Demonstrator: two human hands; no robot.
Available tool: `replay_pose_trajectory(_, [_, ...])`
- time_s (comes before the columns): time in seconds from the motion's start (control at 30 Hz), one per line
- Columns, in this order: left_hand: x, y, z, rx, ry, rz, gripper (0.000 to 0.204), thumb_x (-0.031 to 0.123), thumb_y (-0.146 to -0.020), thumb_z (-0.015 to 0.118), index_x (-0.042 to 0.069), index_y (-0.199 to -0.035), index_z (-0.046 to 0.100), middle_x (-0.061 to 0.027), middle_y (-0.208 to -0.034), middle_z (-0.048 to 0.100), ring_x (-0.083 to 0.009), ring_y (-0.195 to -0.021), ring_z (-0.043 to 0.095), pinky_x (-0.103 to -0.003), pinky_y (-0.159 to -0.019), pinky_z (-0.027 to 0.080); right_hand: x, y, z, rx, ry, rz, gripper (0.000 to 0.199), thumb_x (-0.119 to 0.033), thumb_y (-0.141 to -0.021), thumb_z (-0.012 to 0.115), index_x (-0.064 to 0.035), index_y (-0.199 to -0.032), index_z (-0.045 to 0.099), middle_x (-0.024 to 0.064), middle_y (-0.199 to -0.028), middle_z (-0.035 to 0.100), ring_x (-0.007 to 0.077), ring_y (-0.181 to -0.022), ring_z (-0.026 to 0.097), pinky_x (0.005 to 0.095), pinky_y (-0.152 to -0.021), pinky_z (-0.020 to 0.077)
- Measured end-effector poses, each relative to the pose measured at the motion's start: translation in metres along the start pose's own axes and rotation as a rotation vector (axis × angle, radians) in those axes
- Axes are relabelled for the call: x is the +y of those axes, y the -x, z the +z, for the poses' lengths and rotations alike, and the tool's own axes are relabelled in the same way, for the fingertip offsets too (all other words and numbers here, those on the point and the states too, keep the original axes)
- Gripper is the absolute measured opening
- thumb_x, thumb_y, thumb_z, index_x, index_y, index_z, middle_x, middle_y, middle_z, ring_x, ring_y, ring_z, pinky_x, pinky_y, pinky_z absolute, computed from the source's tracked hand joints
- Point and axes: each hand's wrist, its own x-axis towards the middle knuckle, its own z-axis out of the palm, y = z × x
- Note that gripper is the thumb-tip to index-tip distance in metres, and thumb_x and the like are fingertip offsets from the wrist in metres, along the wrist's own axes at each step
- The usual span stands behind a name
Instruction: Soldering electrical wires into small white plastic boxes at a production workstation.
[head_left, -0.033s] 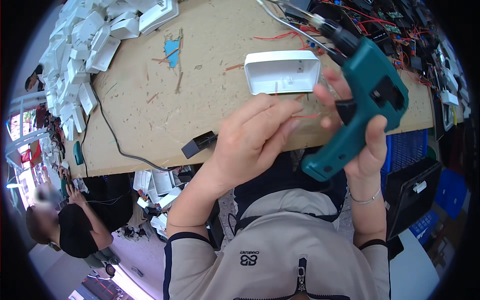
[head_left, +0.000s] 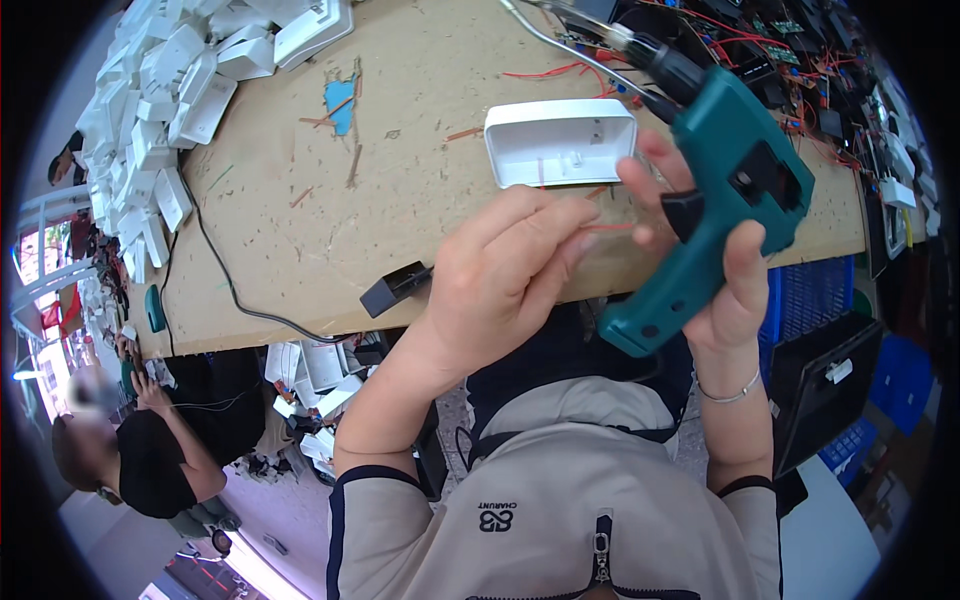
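My left hand (head_left: pixel 500 270) is closed in a pinch on a thin red wire (head_left: pixel 608 227), whose end points toward my right hand. A teal soldering gun (head_left: pixel 740 130) with a black trigger and a thin metal tube alongside its barrel is held in my right hand (head_left: pixel 738 305). Its tip points to the far left, above the table. Just beyond my hands lies an open white plastic housing (head_left: pixel 560 118), hollow side toward me. Beside my left wrist, a small open black box (head_left: pixel 388 296) sits at the table's near edge.
White plastic housings (head_left: pixel 200 105) are heaped at the far left of the table (head_left: pixel 280 250). Black parts, boards and red wires (head_left: pixel 780 60) crowd the far right. A black cable (head_left: pixel 215 250) crosses the left side. Another person (head_left: pixel 150 450) works at left; blue crates (head_left: pixel 815 300) stand at right.
The whole view has shifted very slightly. Both hands keep the same grip on the red wire and the soldering gun.
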Motion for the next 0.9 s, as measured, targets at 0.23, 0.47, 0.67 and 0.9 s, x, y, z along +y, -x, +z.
replay_pose_trajectory(0.23, [0.003,0.002,0.021,0.083,-0.056,-0.046,0.018,-0.003,-0.074,0.064,0.001,-0.092,0.061,-0.0084,-0.076,0.057,-0.0183,-0.063,0.057,-0.027,-0.054,0.045,-0.001,-0.013,-0.006,-0.02,0.189,0.023,0.084,-0.051,-0.08,0.058,-0.001,-0.138,0.024,0.0207,-0.138,0.032,0.0344,-0.129,0.032,0.0357,-0.094,0.043])
replay_pose_trajectory(0.47, [0.013,-0.001,0.015,0.066,0.168,-0.331,0.003,0.0,-0.082,0.059,0.0,-0.084,0.057,-0.006,-0.079,0.055,-0.0097,-0.064,0.053,-0.021,-0.058,0.041,-0.011,-0.007,-0.006,-0.011,0.293,-0.015,0.085,-0.05,-0.078,0.062,0.0,-0.137,0.025,0.0223,-0.136,0.034,0.0333,-0.122,0.041,0.0375,-0.092,0.0447])
replay_pose_trajectory(0.67, [0.009,-0.008,0.008,0.032,0.132,-0.09,0.007,-0.001,-0.079,0.062,0.001,-0.083,0.057,-0.0067,-0.076,0.054,-0.0151,-0.062,0.051,-0.025,-0.053,0.041,-0.016,0.009,0.003,0.056,0.348,-0.07,0.077,-0.028,-0.075,0.07,0.0017,-0.134,0.029,0.0238,-0.128,0.043,0.0288,-0.1,0.059,0.0359,-0.083,0.0502])
replay_pose_trajectory(0.9, [0.021,-0.006,0.009,-0.02,0.223,-0.235,0.004,0.0,-0.078,0.064,-0.001,-0.079,0.06,-0.0051,-0.075,0.057,-0.0131,-0.066,0.051,-0.024,-0.057,0.039,-0.02,0.018,0.018,0.144,0.636,-0.066,0.068,-0.003,-0.068,0.062,0.0036,-0.13,0.035,0.0234,-0.12,0.049,0.0204,-0.086,0.061,0.0306,-0.076,0.052])
